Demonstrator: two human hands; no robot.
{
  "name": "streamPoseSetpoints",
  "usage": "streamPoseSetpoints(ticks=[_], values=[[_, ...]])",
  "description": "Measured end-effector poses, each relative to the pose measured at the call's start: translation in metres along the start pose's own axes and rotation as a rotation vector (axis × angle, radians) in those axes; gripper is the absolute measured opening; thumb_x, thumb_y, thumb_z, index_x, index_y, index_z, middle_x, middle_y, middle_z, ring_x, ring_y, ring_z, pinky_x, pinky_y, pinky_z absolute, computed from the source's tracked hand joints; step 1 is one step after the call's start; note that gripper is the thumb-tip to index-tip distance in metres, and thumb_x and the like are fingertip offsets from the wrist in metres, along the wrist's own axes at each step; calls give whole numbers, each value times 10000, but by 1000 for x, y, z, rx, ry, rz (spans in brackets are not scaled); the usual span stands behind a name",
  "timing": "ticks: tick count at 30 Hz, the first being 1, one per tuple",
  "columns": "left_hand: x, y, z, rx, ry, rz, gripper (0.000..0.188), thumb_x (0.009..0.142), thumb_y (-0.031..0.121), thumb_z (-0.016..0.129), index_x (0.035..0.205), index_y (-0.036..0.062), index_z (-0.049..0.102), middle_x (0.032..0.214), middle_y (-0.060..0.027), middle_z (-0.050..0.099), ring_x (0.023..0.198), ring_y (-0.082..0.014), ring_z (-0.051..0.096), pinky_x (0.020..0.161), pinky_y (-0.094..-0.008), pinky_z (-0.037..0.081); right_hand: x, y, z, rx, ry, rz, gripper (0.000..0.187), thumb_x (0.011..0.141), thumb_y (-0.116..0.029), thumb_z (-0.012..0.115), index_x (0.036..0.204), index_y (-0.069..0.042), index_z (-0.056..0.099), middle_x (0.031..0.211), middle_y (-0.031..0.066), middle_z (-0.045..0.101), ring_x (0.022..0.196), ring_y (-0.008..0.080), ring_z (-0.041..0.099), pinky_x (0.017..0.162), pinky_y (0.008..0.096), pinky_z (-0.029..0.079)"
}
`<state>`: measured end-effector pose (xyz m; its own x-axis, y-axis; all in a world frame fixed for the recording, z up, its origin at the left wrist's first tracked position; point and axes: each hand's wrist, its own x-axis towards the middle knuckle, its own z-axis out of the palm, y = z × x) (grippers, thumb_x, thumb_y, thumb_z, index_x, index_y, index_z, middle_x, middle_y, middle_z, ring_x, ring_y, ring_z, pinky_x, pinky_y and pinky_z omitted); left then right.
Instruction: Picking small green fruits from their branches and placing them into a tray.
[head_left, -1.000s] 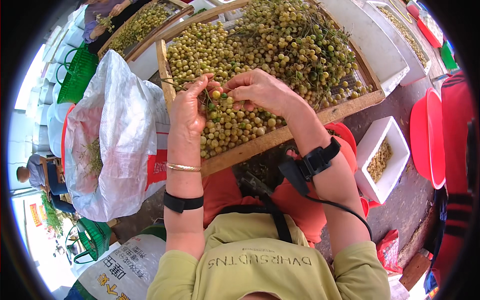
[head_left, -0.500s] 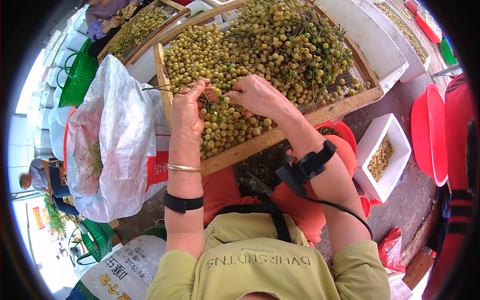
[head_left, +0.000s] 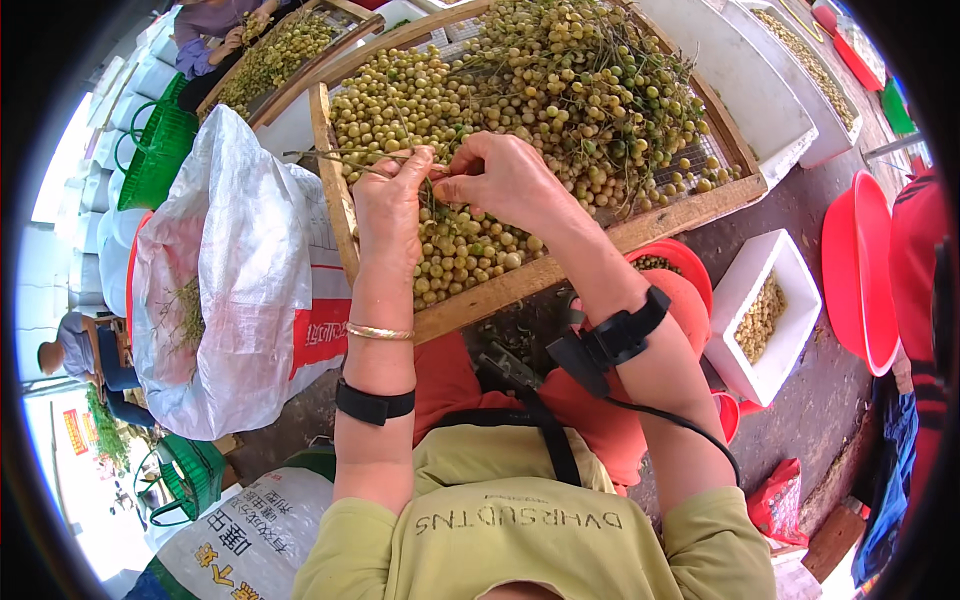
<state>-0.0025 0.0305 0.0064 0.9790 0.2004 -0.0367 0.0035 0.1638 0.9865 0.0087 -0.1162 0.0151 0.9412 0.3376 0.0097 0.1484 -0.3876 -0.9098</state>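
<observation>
My left hand (head_left: 390,210) is closed around a thin brown twig (head_left: 325,155), whose bare end sticks out to the left. Close beside it, my right hand (head_left: 510,182) pinches thumb and fingers together at the twig's other side; what sits between those fingertips is too small to make out. Both hands are over a wooden-framed mesh tray (head_left: 520,288). Loose round yellow-green fruits (head_left: 460,258) cover its near and left parts. A heap of fruit bunches on stems (head_left: 600,95) fills the far right part.
Left of the tray stands a white woven sack (head_left: 235,270) with stems inside. To the right are a white foam box (head_left: 775,345) of fruits and a red basin (head_left: 860,270). Beyond the tray's far left corner, another person's hands (head_left: 235,38) work at a second tray (head_left: 345,8).
Both hands have risen slightly away from me, and the left has shifted a little right. Green fruits that showed by the fingers are no longer visible there.
</observation>
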Motion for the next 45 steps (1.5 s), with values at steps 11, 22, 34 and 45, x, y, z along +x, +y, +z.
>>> streamPoseSetpoints(ticks=[11,22,34,45], values=[[6,1,-3,-143,24,-99,83,838,60,580,829,-16,613,720,-93,623,632,-176,621,583,-299,532,-3,11,-12,803,-45,155,150,830,-119,598,876,23,609,687,42,584,537,61,514,418,189,358],[2,9,-6,-180,-3,-104,126,864,89,549,902,-20,599,779,-122,638,662,-200,637,588,-299,518,-5,18,-6,744,-202,230,134,829,-145,615,788,-30,560,672,21,543,538,63,494,387,180,305],[13,6,-11,-268,22,-165,162,886,111,513,950,-13,596,818,-111,639,711,-210,636,596,-322,502,-8,14,-16,879,-197,237,229,813,-36,560,1031,28,579,781,78,601,621,99,550,459,175,394],[20,2,-12,-365,81,-196,164,904,119,472,971,-4,557,825,-114,624,714,-211,609,633,-351,507,-10,13,-15,948,-165,233,245,856,-135,572,1049,16,565,784,46,580,602,81,526,445,161,375]])
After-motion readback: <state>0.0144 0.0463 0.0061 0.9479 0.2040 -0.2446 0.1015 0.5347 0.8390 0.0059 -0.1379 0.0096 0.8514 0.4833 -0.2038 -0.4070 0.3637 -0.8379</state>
